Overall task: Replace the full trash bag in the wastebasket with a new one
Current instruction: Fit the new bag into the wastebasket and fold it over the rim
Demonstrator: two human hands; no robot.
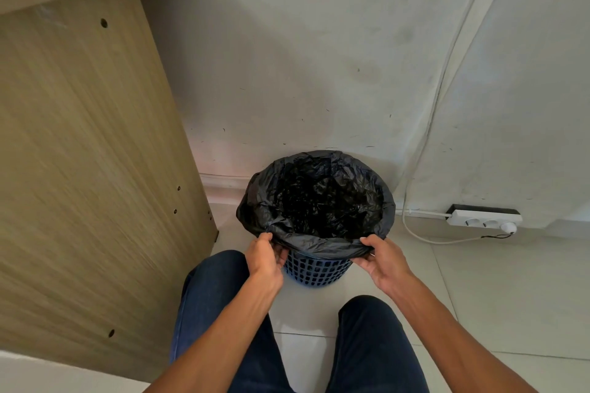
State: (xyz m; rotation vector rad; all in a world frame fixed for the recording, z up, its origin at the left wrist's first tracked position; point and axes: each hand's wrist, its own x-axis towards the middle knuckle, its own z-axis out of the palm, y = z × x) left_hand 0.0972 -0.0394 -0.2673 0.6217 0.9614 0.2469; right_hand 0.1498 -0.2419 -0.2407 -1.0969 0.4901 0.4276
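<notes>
A blue lattice wastebasket (316, 269) stands on the tiled floor by the wall. A black trash bag (319, 198) lines it, its edge folded over the rim and its inside crumpled and dark. My left hand (266, 257) pinches the folded bag edge at the near left of the rim. My right hand (380, 257) grips the bag edge at the near right, thumb on top. What lies inside the bag cannot be made out.
A wooden desk side panel (89, 169) rises close on the left. A white power strip (483, 220) with a cable lies on the floor at the right by the wall. My knees in dark jeans (370, 344) flank the basket on the pale floor tiles.
</notes>
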